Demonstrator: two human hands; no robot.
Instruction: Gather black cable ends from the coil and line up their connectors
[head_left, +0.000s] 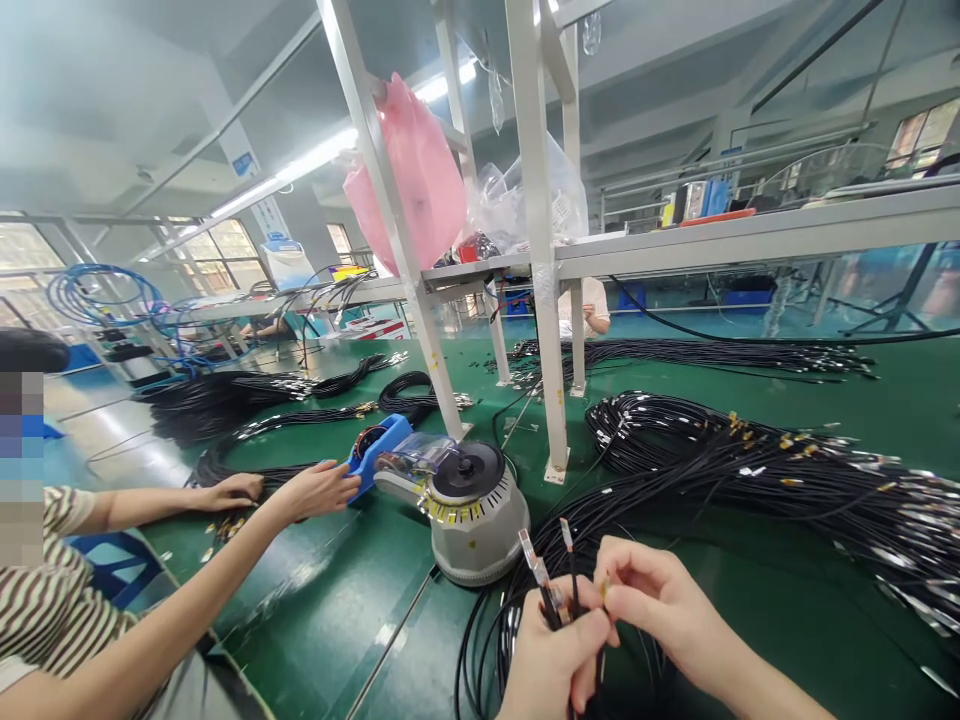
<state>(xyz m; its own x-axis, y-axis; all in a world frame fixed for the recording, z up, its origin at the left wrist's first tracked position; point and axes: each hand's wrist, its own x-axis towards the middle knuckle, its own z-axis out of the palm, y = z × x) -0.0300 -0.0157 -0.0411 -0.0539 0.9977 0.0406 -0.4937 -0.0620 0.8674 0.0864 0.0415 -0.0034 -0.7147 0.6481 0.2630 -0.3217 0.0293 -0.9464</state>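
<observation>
My left hand (551,655) is closed round the ends of a few thin black cables (555,600), whose metal-tipped ends stick up above the fingers. My right hand (660,605) touches it from the right and pinches a small yellow piece (602,590) at one cable end. Both hands hover over a coil of black cables (510,620) on the green table (352,600). A grey round tape dispenser (472,515) stands just to the left of them.
A large pile of black cables with yellow and silver tags (787,470) lies to the right. A co-worker in a striped shirt at the left reaches a hand (319,488) to a blue tape holder (379,450). White frame posts (544,330) rise behind the dispenser.
</observation>
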